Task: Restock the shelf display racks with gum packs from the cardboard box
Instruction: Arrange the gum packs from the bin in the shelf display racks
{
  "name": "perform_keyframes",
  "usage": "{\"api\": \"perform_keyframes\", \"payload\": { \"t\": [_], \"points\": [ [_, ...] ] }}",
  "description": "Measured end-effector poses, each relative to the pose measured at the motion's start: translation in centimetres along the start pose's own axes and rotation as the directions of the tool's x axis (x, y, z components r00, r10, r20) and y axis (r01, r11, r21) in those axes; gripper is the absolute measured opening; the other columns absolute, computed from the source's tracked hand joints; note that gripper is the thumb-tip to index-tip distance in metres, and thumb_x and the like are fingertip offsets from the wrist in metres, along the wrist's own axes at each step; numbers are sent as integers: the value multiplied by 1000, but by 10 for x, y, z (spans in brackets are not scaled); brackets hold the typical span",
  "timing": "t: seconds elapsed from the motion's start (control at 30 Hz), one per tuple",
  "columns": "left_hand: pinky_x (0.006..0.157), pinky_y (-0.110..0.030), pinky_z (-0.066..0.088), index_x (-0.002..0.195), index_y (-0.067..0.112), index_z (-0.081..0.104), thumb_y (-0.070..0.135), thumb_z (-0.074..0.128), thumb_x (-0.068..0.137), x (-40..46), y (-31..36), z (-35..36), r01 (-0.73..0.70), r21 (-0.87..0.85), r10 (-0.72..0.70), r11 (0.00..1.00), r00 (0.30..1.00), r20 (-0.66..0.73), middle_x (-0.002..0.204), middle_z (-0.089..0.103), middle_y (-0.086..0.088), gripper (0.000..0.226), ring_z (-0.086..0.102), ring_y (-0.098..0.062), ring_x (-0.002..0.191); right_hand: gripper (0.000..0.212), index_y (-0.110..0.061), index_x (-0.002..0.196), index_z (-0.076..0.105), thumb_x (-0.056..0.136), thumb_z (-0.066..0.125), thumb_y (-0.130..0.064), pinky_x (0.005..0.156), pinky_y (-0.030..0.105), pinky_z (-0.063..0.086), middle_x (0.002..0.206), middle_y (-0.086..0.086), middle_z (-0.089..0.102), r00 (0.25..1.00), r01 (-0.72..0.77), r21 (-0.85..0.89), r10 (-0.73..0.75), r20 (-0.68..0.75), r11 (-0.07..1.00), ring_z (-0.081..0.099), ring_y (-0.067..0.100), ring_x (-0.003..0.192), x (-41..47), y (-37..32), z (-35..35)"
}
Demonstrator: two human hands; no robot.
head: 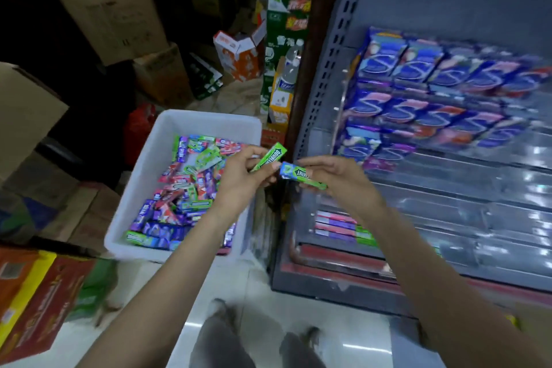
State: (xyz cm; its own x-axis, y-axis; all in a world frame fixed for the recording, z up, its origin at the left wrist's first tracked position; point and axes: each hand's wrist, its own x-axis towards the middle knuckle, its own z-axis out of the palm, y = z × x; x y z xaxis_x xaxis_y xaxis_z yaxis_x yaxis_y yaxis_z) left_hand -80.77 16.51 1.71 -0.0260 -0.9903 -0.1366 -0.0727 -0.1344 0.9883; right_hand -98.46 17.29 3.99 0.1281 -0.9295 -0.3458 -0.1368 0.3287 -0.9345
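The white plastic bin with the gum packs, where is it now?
In the head view, the white plastic bin stands on the floor at centre-left, beside the shelf rack, with the left hand above its right edge.

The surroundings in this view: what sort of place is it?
Probably a small shop, near its stock area: a metal shelf rack with rows of blue gum packs, stacked cardboard cartons, and a white bin of mixed gum.

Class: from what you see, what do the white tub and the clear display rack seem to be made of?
White rectangular tub: probably moulded plastic, matte, with smooth rounded rim and corners. Clear tiered display rack: likely acrylic or similar clear plastic, glossy; bright glints show and it is see-through.
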Motion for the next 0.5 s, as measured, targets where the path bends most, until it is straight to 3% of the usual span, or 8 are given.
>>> {"api": "perform_keyframes", "payload": {
  "t": [0.13,0.27,0.4,0.5],
  "points": [
    [61,-16,49,99,8,61,4,57,91,-34,7,72,-51,28,49,998,998,43,82,68,7,10,62,3,68,22,-4,100,66,90,50,8,59,7,47,83,-3,64,993,79,-134,-90,-75,988,61,-7,65,-57,12,-70],
    [73,-22,53,96,24,59,2,56,91,-58,13,120,-127,108,113,986,984,135,92,68,1,23,64,-5,77,29,-12,96,67,86,54,12,67,7,47,87,-7,64,977,125,-233,-161,-140,964,59,-14,69,-92,25,-130],
    [79,-35,53,91,36,59,5,62,88,-68,9,148,-180,262,136,948,975,176,89,68,6,31,67,-14,83,26,-17,88,69,82,63,8,80,23,50,91,-1,69,950,114,-396,-217,-226,911,64,3,83,-102,57,-169],
    [82,-42,52,91,34,60,7,62,88,-73,6,163,-150,276,107,949,981,164,91,68,2,27,66,-19,86,20,-10,99,73,84,65,1,84,15,45,100,2,70,943,60,-555,-230,-242,830,61,10,87,-106,81,-185]
  ]
}}
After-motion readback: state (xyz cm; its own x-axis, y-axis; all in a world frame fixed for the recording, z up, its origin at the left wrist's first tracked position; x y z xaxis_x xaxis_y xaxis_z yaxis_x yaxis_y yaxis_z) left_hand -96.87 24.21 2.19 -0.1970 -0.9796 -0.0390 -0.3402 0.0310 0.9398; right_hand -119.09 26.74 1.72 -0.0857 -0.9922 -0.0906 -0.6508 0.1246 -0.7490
